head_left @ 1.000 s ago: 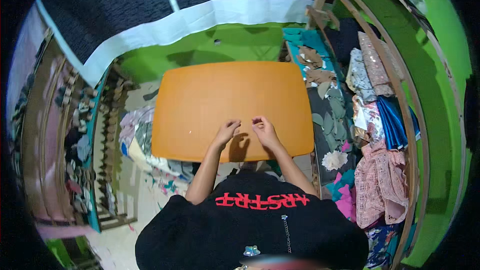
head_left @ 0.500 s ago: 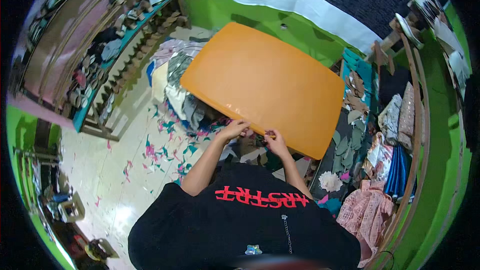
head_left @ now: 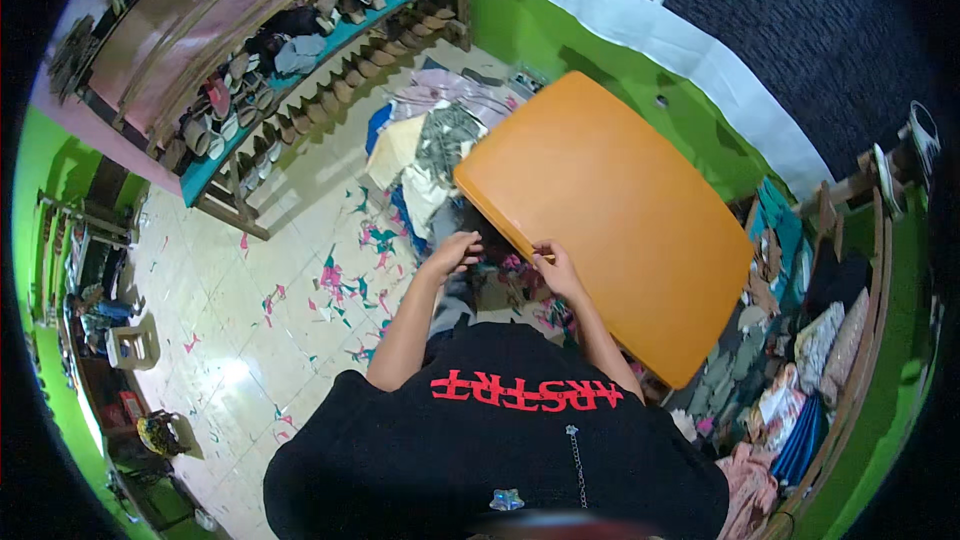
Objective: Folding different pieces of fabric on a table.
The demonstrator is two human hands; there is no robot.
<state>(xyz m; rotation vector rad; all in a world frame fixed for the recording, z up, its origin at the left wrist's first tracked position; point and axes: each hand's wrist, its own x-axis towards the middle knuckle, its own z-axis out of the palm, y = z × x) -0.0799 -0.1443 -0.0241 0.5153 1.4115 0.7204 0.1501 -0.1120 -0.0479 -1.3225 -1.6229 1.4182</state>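
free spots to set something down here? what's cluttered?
Free: the orange tabletop, bare apart from the right hand at its near edge. Crowded: the clothes pile beyond the left hand, and the fabric heaps by the table's right.

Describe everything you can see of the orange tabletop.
The orange tabletop is a broad, smooth, matte slab with rounded corners, plain and bare on top. It looks like laminate or plastic, though that is not certain. It lies flat, skewed diagonally in the view, above fabric scraps. The right hand rests on its near edge; the left hand hangs just off that edge, apparently not touching.
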